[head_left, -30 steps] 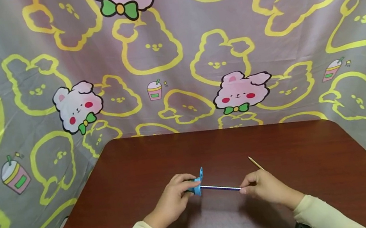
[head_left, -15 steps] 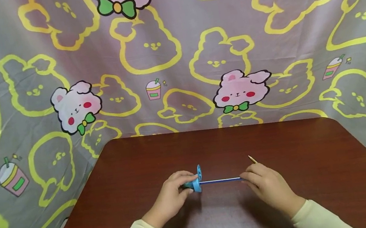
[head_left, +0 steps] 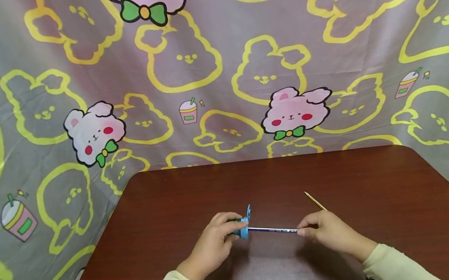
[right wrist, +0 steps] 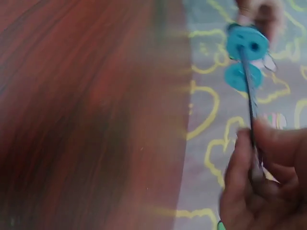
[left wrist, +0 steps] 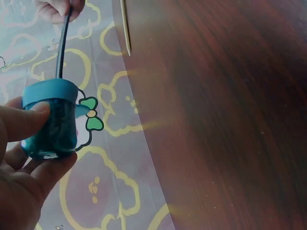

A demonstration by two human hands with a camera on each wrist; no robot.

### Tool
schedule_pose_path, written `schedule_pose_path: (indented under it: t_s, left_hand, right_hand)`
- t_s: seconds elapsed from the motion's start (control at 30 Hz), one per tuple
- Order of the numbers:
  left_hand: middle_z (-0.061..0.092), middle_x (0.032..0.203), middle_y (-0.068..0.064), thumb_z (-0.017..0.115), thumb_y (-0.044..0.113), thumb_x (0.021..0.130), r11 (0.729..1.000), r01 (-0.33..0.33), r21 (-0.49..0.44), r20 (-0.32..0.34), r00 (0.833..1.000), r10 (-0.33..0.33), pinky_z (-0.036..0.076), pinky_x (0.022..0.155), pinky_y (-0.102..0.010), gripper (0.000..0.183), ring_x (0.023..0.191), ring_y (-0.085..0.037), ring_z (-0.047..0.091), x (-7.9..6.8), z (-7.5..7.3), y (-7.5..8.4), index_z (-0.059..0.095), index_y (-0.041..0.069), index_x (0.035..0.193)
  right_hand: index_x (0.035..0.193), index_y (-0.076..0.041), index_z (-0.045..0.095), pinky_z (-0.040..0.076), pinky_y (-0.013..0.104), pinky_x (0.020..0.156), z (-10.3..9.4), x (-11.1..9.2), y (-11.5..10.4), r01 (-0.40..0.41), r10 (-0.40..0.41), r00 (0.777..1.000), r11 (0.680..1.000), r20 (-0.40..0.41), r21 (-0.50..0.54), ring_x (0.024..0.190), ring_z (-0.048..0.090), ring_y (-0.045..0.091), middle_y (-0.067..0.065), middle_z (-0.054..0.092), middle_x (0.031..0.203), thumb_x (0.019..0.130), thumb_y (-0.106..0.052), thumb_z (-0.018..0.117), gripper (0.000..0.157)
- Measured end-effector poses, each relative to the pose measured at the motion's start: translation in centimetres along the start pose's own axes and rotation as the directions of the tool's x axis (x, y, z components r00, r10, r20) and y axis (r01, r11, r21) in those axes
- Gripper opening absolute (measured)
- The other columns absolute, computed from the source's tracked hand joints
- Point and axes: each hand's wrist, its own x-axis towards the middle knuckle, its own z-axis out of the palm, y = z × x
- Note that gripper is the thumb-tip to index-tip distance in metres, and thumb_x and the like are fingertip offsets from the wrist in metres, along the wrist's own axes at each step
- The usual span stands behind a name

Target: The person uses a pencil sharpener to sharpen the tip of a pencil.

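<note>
Where the frame's lower half is filled by the worktop [head_left: 206, 191], the sharpener [head_left: 244, 232] is held near centre by the left grip [head_left: 212, 246]; the pencil [head_left: 273, 230], inserted there, is pinched by the right grip [head_left: 331, 231]. Sharpening is judged under way, withdrawal left. Right of centre, a stick [head_left: 314, 200] is partly hidden.

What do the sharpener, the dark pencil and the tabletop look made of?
The pencil sharpener looks like plastic: smooth, moulded-looking, evenly coloured teal. The dark pencil is probably painted wood: a shiny highlight runs along it, though no bare wood shows. The tabletop seems wood or laminate: reddish-brown, streaky grain, soft sheen.
</note>
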Motion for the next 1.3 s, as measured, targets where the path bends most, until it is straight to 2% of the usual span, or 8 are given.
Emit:
schedule_pose_path:
  t_s: [0.1,0.23,0.43,0.5,0.67,0.8,0.97,1.3]
  left_hand:
    - [0.063,0.115,-0.010,0.073,-0.011,0.076,0.996,0.066,-0.053,0.013,0.998,-0.065,0.053,0.078,-0.028,0.043,0.105,-0.024,0.057,0.0,0.0,0.0,0.071,0.007,0.115]
    - [0.063,0.114,-0.009,0.072,-0.012,0.077,0.963,0.190,-0.189,0.027,0.982,-0.189,0.050,0.071,-0.022,0.040,0.102,-0.024,0.058,0.0,0.1,-0.1,0.071,0.005,0.114]
    - [0.064,0.113,-0.009,0.070,-0.011,0.079,0.934,0.237,-0.267,0.058,0.972,-0.230,0.051,0.075,-0.024,0.037,0.104,-0.027,0.060,0.3,-0.1,0.2,0.071,0.002,0.113]
    - [0.063,0.115,-0.010,0.070,-0.011,0.079,0.951,0.209,-0.229,0.068,0.978,-0.198,0.051,0.073,-0.024,0.037,0.104,-0.026,0.058,0.3,-0.2,0.3,0.070,0.002,0.115]
    - [0.063,0.117,-0.008,0.072,-0.008,0.079,0.996,0.059,-0.061,0.059,0.997,-0.055,0.053,0.082,-0.030,0.038,0.108,-0.024,0.057,0.1,-0.1,0.5,0.071,0.005,0.115]
    - [0.063,0.117,-0.005,0.073,-0.007,0.079,1.000,-0.008,-0.018,0.064,0.998,0.009,0.053,0.087,-0.032,0.038,0.111,-0.023,0.056,-0.1,-0.1,0.5,0.072,0.007,0.114]
    - [0.062,0.117,-0.007,0.073,-0.008,0.078,0.994,0.071,-0.082,0.026,0.997,-0.069,0.053,0.076,-0.025,0.040,0.106,-0.024,0.057,-0.2,-0.2,0.2,0.071,0.006,0.116]
    - [0.063,0.114,-0.008,0.072,-0.010,0.079,0.945,0.224,-0.237,0.025,0.974,-0.224,0.050,0.070,-0.022,0.038,0.101,-0.025,0.059,0.2,-0.5,0.3,0.071,0.005,0.114]
  right_hand:
    - [0.086,-0.010,0.075,0.048,0.022,0.061,0.5,0.0,0.2,0.167,-0.203,0.968,0.960,-0.145,-0.224,0.072,0.057,0.002,-0.010,0.063,0.082,0.075,-0.006,0.080,0.012]
    - [0.089,-0.012,0.073,0.049,0.023,0.064,0.9,0.1,0.6,0.335,-0.487,0.839,0.813,-0.242,-0.475,0.077,0.059,0.006,-0.009,0.061,0.088,0.081,-0.015,0.077,0.010]
    - [0.083,-0.009,0.072,0.048,0.023,0.060,0.8,0.1,0.8,0.442,-0.628,0.729,0.736,-0.273,-0.512,0.070,0.057,0.010,-0.005,0.058,0.080,0.101,-0.030,0.050,0.035]
    - [0.081,-0.010,0.072,0.047,0.019,0.058,0.7,0.0,0.6,0.440,-0.582,0.768,0.784,-0.268,-0.438,0.067,0.056,0.007,-0.006,0.058,0.077,0.093,-0.020,0.065,0.018]
    - [0.078,-0.005,0.072,0.044,0.018,0.052,-0.3,-0.3,0.0,0.118,-0.117,0.993,0.993,-0.028,0.019,0.062,0.051,0.001,-0.010,0.059,0.070,0.077,-0.005,0.078,0.005]
    - [0.084,0.007,0.070,0.041,0.021,0.048,-1.1,-0.2,-0.3,-0.226,0.174,0.957,0.948,0.231,0.222,0.055,0.047,0.005,-0.004,0.056,0.063,0.085,-0.010,0.071,0.018]
    - [0.092,-0.004,0.075,0.047,0.021,0.057,-0.6,-0.2,-0.6,0.045,-0.044,0.999,0.997,0.016,-0.057,0.068,0.055,0.000,-0.007,0.064,0.079,0.081,-0.013,0.077,0.015]
    - [0.084,-0.009,0.072,0.048,0.023,0.058,0.7,0.3,0.0,0.452,-0.666,0.698,0.695,-0.264,-0.559,0.069,0.058,0.012,-0.003,0.058,0.082,0.103,-0.034,0.043,0.043]
